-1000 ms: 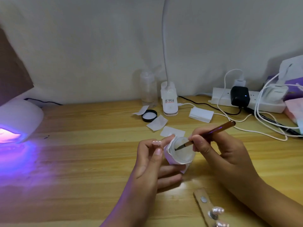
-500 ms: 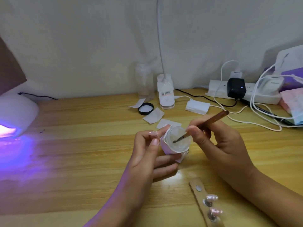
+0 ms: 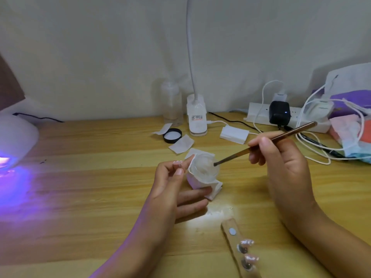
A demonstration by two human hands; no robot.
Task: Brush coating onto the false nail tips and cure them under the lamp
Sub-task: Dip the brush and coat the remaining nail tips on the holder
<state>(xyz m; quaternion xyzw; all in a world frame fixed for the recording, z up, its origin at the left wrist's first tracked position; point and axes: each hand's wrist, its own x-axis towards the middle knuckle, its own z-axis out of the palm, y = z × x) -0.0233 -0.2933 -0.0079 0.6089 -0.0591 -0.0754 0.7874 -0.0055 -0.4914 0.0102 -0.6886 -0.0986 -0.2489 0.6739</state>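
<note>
My left hand (image 3: 172, 189) holds a small clear jar (image 3: 203, 167) wrapped in a white wipe, tilted toward me, just above the wooden table (image 3: 100, 197). My right hand (image 3: 281, 163) pinches a thin brown brush (image 3: 267, 142); its dark tip sits at the jar's right rim. A wooden strip (image 3: 234, 245) lies at the near edge, and on it stand two glossy false nail tips (image 3: 248, 250). The white curing lamp (image 3: 14, 137) stands at the far left and casts violet light on the table.
Behind the jar lie a black lid (image 3: 172, 135), white wipes (image 3: 181, 144), a clear bottle (image 3: 171, 103) and a desk lamp base (image 3: 197, 119). A power strip (image 3: 261, 115), adapters, tangled white cables (image 3: 313, 155) and packets crowd the back right.
The brush tip has come up out of the jar to its right rim, and my right hand has drawn back to the right. The left hand keeps the jar still.
</note>
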